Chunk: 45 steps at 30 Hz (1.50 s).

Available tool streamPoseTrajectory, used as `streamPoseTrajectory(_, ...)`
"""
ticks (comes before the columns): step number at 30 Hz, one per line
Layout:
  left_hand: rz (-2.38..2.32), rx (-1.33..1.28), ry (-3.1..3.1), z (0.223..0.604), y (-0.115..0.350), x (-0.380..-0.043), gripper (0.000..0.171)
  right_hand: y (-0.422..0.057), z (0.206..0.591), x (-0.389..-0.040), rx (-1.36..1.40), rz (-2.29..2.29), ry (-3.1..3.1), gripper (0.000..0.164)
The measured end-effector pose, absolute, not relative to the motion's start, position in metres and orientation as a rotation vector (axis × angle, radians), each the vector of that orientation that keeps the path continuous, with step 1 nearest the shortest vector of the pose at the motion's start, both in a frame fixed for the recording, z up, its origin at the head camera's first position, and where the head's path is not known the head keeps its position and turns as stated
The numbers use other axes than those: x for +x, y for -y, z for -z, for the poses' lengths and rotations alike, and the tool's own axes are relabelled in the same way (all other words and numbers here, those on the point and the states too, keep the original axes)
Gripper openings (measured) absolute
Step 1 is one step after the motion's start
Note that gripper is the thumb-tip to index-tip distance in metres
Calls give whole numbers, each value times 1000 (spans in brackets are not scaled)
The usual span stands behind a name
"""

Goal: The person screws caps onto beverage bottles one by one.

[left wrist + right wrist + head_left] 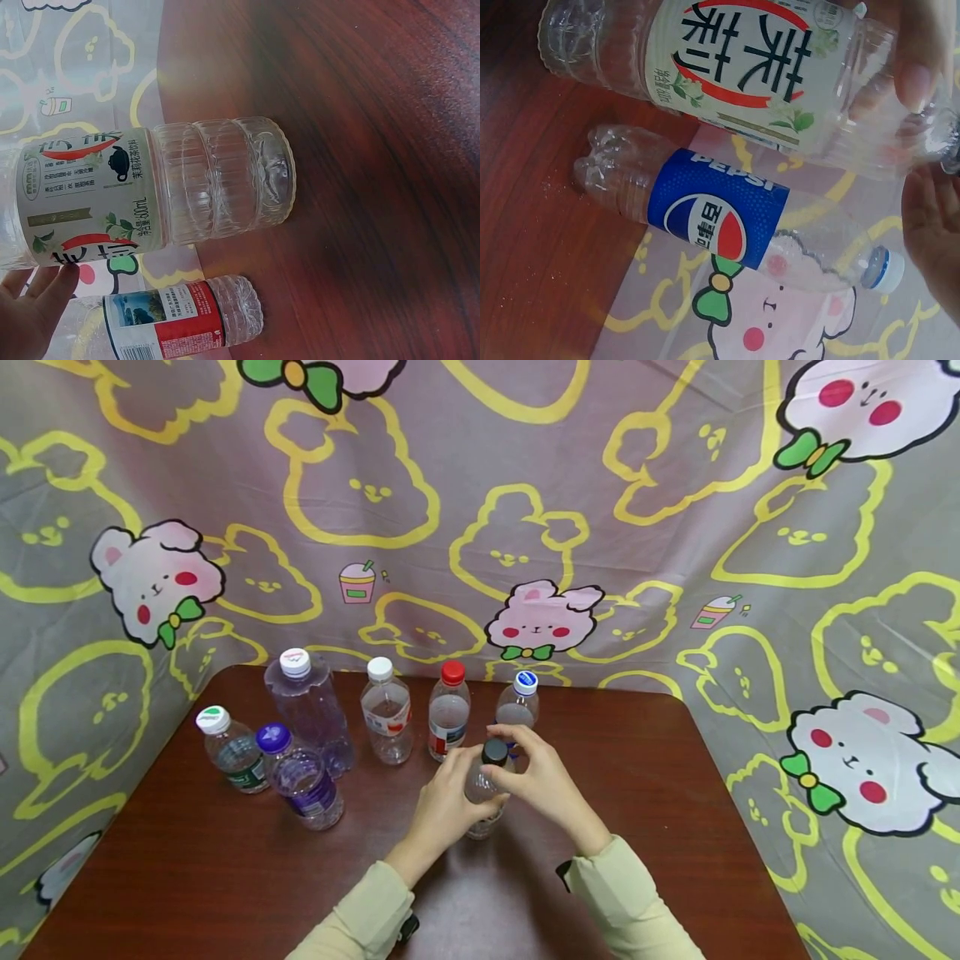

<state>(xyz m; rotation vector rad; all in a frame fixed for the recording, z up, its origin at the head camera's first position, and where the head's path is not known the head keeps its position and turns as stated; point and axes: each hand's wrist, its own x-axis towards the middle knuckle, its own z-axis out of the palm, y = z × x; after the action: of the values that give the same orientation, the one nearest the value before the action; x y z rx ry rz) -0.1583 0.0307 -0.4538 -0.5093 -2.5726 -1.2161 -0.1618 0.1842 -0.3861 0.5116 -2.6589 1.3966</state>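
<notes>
An empty clear bottle with a black cap [495, 750] and a pale jasmine-tea label [90, 199] stands near the table's middle. My left hand [450, 793] grips the upper part of this bottle [480, 787], thumb in front and fingers round the far side. From the right, my right hand [543, 777] has its thumb and fingers curled round the black cap. Just behind is a Pepsi bottle [718, 214] with a white and blue cap, partly hidden by the right hand in the head view.
Behind stand a red-capped bottle [448, 714] and a white-capped bottle [386, 718]. Further left are a large ribbed bottle [311, 710], a purple-capped bottle [303, 785] and a green-labelled bottle [236, 756]. A patterned cloth [420, 510] surrounds the brown table [187, 877] at back and sides.
</notes>
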Motion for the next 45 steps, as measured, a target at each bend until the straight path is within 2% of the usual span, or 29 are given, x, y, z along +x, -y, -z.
streamPoseTrajectory(4,1206,-523,2565,453,-30,-158,66,-188,383,-159,607,-1380,2654,42)
streamPoseTrajectory(12,1225,-509,2584,452,-30,-158,66,-195,380,-158,614,-1365,2657,37)
streamPoseTrajectory(20,1252,-533,2560,451,-30,-157,64,-194,381,-159,481,-1418,2648,32)
streamPoseTrajectory(26,1260,-526,2576,450,-30,-157,65,-188,382,-160,351,-1446,2659,35)
streamPoseTrajectory(31,1222,-547,2572,451,-29,-158,65,-188,384,-160,545,-1439,2679,45)
streamPoseTrajectory(35,1212,-556,2571,451,-29,-158,64,-191,384,-160,707,-1420,2667,43)
streamPoseTrajectory(45,1236,-552,2573,450,-29,-158,65,-193,381,-161,643,-1419,2668,34)
